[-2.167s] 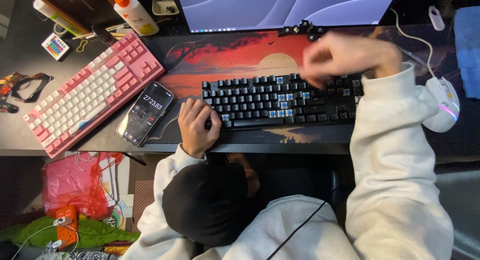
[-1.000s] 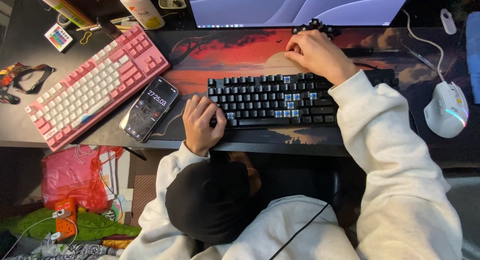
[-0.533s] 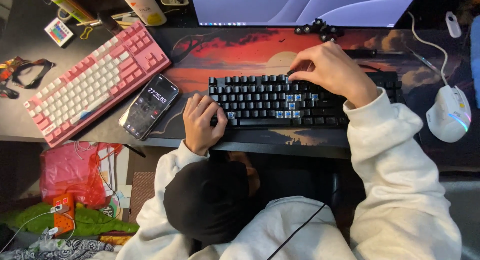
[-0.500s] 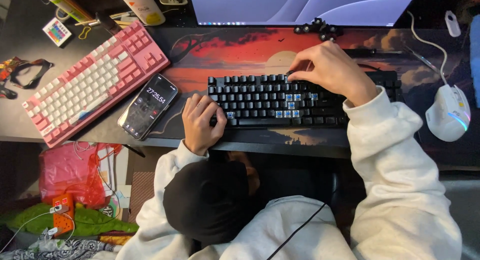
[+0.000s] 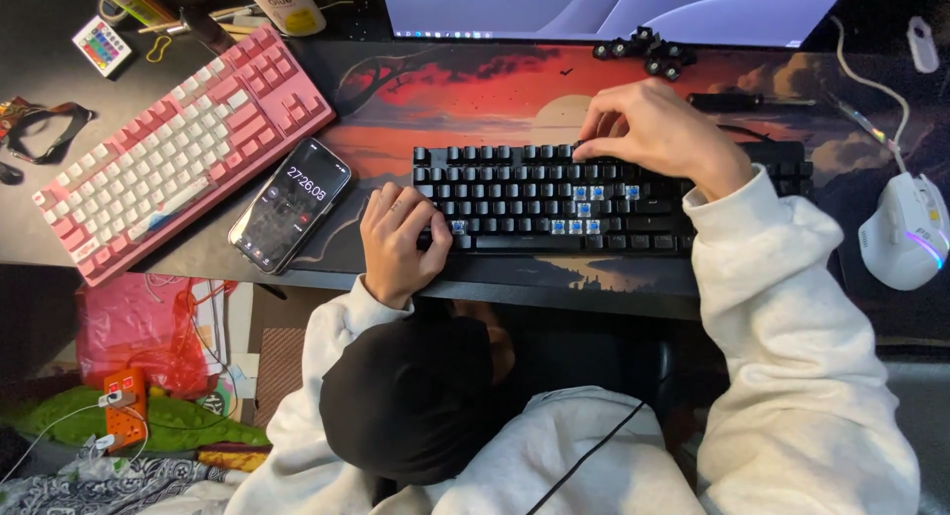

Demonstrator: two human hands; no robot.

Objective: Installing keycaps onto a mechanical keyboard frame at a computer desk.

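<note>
Desk mat (image 5: pixel 475 90) bears black keyboard (image 5: pixel 524 193); both hands (image 5: pixel 401 240) (image 5: pixel 658 134) touch it.

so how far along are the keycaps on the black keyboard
Done: several keycaps are already off the black keyboard, where blue switches show bare, and a small pile of loose black keycaps lies by the monitor. In hand: the right hand pinches at a key in the top row while the left hand steadies the keyboard's left end. Left: most keys are capped.

phone (image 5: pixel 290 206) betw 2 keyboards (image 5: pixel 178 149) (image 5: pixel 515 193), mouse (image 5: pixel 902 230) far right, monitor (image 5: pixel 614 5) behind
</note>
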